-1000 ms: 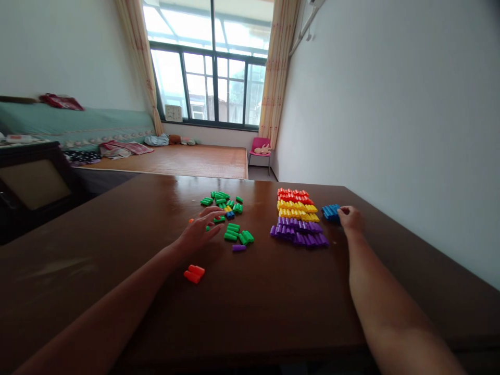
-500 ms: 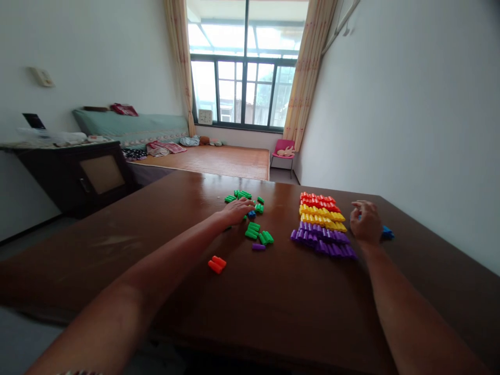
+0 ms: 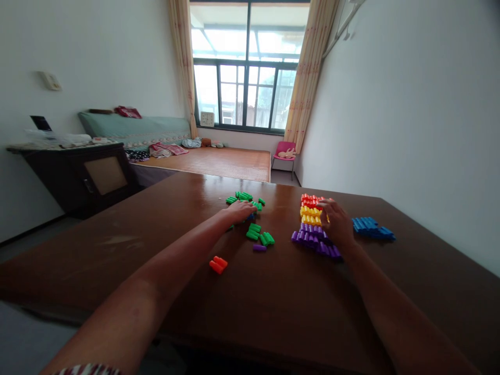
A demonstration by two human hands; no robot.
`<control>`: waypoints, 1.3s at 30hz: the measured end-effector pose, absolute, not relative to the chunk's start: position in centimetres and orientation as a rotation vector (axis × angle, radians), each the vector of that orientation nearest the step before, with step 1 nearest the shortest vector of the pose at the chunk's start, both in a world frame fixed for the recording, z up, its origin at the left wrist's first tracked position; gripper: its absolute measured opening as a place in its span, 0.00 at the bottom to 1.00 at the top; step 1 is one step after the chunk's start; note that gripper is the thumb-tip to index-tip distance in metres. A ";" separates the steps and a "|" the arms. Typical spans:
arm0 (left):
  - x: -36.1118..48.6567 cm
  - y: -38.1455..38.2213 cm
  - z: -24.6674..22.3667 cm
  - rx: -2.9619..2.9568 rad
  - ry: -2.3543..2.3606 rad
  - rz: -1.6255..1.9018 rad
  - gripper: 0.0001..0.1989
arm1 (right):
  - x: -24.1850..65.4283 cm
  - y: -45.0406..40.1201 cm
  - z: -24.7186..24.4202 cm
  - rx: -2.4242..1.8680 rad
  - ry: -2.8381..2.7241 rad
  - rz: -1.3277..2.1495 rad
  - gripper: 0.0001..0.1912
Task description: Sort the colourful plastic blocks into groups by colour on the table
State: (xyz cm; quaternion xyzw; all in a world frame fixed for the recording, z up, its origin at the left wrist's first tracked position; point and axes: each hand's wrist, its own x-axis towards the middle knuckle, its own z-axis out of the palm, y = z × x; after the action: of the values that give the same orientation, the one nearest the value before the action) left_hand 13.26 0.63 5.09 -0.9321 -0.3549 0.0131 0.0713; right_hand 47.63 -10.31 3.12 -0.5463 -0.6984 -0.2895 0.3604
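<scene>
Where the brown table (image 3: pixel 273 307) stretches ahead of the person, orange-red, yellow and purple rows (image 3: pixel 308 237) lie at 1 o'clock.
The right hand (image 3: pixel 338 224) hides the rows' right end, fingers bent; whether they pinch anything cannot be told. At 12 o'clock the left hand (image 3: pixel 239 211) is palm down over green pieces (image 3: pixel 253 232), its fingertips' grip too hidden to tell. Blue pieces (image 3: pixel 365 225) sit between 1 and 2 o'clock, orange-red pieces (image 3: pixel 219 264) toward 11, and one purple piece (image 3: pixel 259 248) at 12.
</scene>
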 end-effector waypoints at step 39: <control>10.3 0.0 1.6 -2.812 -1.145 -0.704 0.16 | 67.3 -11.4 -1.4 -1.750 -0.508 -0.327 0.14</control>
State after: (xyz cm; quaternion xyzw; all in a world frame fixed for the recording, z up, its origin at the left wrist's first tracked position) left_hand 10.28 -0.04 1.59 -0.9022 -0.3674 -0.2258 0.0127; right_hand 67.28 -11.43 -1.36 -0.7554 -0.2192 -0.1413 0.6012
